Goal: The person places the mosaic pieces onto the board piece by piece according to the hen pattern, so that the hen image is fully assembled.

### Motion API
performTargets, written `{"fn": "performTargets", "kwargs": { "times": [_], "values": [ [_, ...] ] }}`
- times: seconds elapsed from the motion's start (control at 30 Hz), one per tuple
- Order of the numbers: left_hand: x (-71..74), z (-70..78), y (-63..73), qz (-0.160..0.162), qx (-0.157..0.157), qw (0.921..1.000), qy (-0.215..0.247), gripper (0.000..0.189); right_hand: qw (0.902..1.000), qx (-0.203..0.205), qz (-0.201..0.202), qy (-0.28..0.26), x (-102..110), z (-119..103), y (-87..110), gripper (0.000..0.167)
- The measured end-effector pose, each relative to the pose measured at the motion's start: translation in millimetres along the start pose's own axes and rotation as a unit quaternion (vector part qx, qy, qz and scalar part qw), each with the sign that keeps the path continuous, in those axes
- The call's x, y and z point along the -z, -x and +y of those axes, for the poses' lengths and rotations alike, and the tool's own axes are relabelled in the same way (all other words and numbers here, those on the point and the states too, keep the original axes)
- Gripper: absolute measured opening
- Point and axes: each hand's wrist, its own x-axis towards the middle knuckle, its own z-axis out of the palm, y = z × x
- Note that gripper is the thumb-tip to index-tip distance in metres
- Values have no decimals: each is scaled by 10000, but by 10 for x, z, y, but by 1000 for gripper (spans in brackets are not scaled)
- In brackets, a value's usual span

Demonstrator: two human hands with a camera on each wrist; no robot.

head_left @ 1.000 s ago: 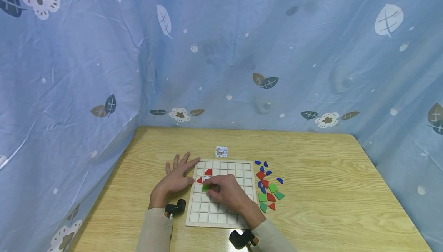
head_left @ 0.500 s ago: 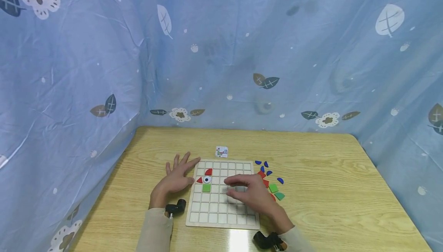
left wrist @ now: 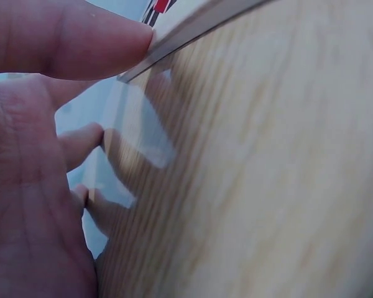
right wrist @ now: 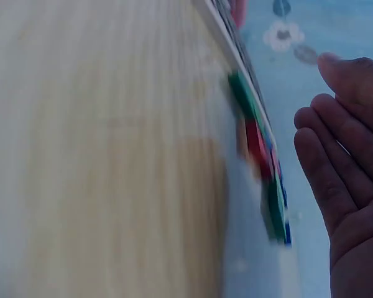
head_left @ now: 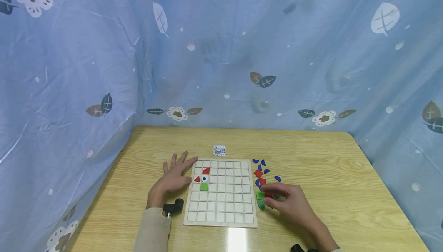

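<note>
A pale gridded board lies on the table. My left hand rests at its left side with fingers spread; in the left wrist view the thumb touches the board's edge. On the board's left part sit a red quarter circle, a red triangle, a white tile with an eye and a green square. My right hand hovers over the loose pieces, thumb and fingers apart with nothing between them. Near its fingertips lie a green square and a dark green quarter circle.
Several blue half-circles and red squares lie scattered right of the board; the right hand partly hides some pieces. A small printed card lies behind the board. A patterned blue curtain hangs around the table.
My right hand has let go of the green square on the board and moved right, over the loose pieces. The left hand stays at the board's edge. The head view has shifted slightly.
</note>
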Motion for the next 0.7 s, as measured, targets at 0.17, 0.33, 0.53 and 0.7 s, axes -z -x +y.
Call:
{"fn": "performTargets", "kwargs": {
  "times": [0.17,0.33,0.53,0.7],
  "values": [
    [1,-4,2,14,22,10000,-5,82,9995,-193,244,29,152,61,164,29],
    [2,2,6,35,-16,10000,31,83,9982,-243,506,213,246,109,260,30],
    [-9,0,-7,68,-61,9999,68,82,9967,-361,623,381,338,161,252,30],
    [-11,-5,-9,37,-65,10000,55,81,9971,-285,513,492,365,207,153,31]
  ]
}}
